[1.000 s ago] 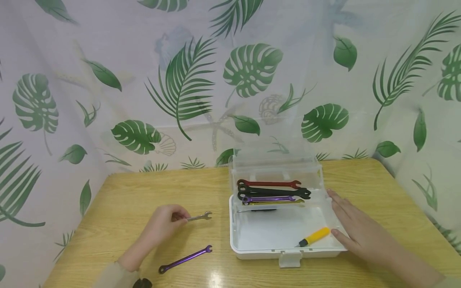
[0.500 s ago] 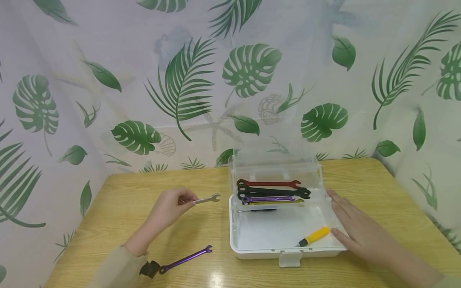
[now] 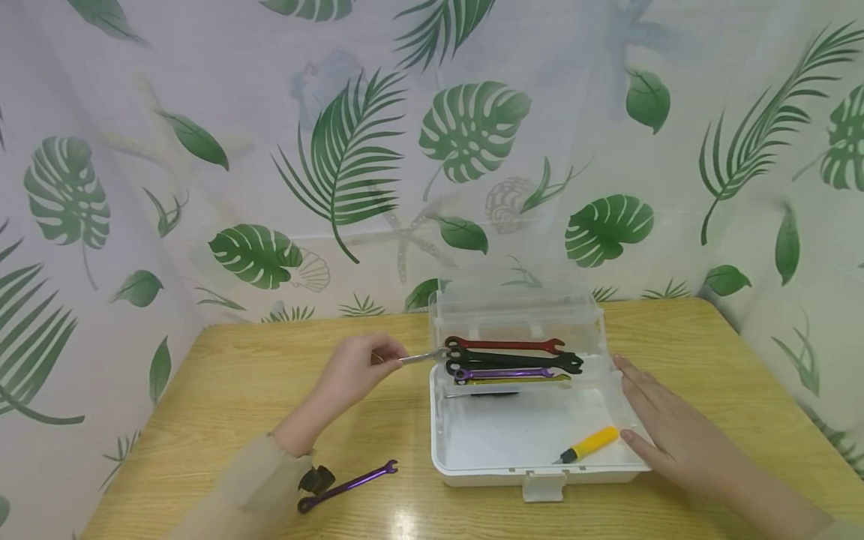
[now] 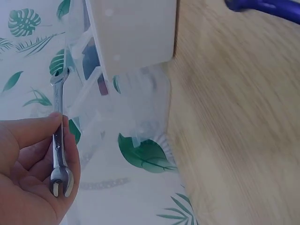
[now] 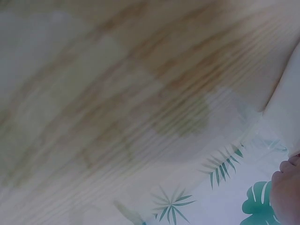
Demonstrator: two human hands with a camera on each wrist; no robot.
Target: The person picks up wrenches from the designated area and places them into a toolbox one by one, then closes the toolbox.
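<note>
My left hand (image 3: 358,371) pinches a silver wrench (image 3: 421,357) between thumb and fingers. Its far end reaches the left edge of the clear tray (image 3: 520,319) of a white toolbox (image 3: 472,475). In the left wrist view the wrench (image 4: 58,136) shows a forked jaw at both ends. My right hand (image 3: 682,427) rests against the toolbox's right side with its fingers straight. On the tray lie a red wrench (image 3: 506,345), black wrenches (image 3: 520,361), a small purple wrench (image 3: 506,373) and a gold one (image 3: 526,380).
A larger purple wrench (image 3: 351,486) lies on the wooden table (image 3: 270,360), near my left sleeve. Inside the toolbox's base are a yellow-handled tool (image 3: 597,440) with a pointed tip and a dark tool (image 3: 493,394), partly under the tray. Behind hangs a leaf-patterned curtain (image 3: 378,45).
My left hand has lifted the silver wrench off to the right and away from me, from over the table to the tray's left edge. My right hand has stayed still.
</note>
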